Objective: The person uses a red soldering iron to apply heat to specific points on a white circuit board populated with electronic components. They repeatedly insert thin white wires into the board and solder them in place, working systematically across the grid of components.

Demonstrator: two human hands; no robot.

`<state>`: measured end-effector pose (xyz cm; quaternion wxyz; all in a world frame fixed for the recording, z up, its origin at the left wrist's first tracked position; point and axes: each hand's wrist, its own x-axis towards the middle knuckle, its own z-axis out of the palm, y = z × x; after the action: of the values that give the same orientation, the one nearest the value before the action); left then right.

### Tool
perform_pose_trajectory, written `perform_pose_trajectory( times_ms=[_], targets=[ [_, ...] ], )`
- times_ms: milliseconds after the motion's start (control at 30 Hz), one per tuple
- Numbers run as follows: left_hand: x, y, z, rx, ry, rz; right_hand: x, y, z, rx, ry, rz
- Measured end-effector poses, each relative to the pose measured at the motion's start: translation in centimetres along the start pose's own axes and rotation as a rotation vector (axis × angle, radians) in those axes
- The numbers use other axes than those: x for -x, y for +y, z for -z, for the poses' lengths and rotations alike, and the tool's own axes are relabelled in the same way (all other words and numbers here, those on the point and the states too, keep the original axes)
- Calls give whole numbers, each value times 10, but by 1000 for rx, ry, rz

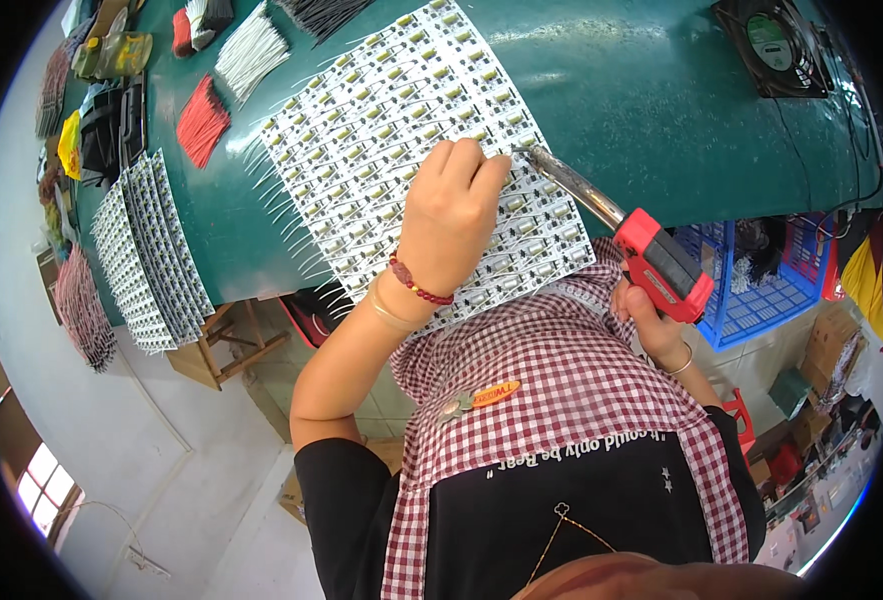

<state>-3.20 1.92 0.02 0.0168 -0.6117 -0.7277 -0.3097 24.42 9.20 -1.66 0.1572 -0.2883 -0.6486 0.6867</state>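
Observation:
A large white panel of small circuit boards (361, 120) lies at the table's edge, with rows of components and thin white wires sticking out past its left side. My left hand (454, 195) is over the middle of the panel, fingers pinched together; what is between the fingertips is hidden. My right hand (651, 325) grips a red and dark grey soldering gun (659, 268) at the panel's right. Its long metal barrel points up and left, and the tip is at the panel close beside my left fingertips. Whether the tip touches the board, I cannot tell.
On the green table (621, 110) are bundles of red wires (202, 122) and white wires (251, 52). More circuit panels (151, 255) are stacked at the left edge. A black fan (773, 45) stands far right, above a blue plastic crate (751, 290) beside the table.

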Motion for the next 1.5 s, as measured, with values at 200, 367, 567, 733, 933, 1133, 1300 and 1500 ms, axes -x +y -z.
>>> perform_pose_trajectory(
  times_ms=[200,367,567,733,933,1133,1300,1500],
  targets=[
    [-3,5,4,-54,-72,-3,1,0,3,-61,0,-77],
    [-6,10,7,-105,-126,12,3,5,2,37,-15,6],
    [-7,12,6,-129,-135,15,6,7,2,5,-17,-26],
    [-5,12,7,-130,-147,27,2,8,5,160,-73,41],
    [-6,14,7,-132,-147,29,2,1,0,71,-13,39],
    [-6,15,8,-133,-147,38,6,1,-3,117,26,24],
    [-7,15,8,-127,-144,42,8,7,0,211,35,5],
    [-9,16,8,-122,-150,35,2,-11,-6,-144,74,-71]
  ],
)
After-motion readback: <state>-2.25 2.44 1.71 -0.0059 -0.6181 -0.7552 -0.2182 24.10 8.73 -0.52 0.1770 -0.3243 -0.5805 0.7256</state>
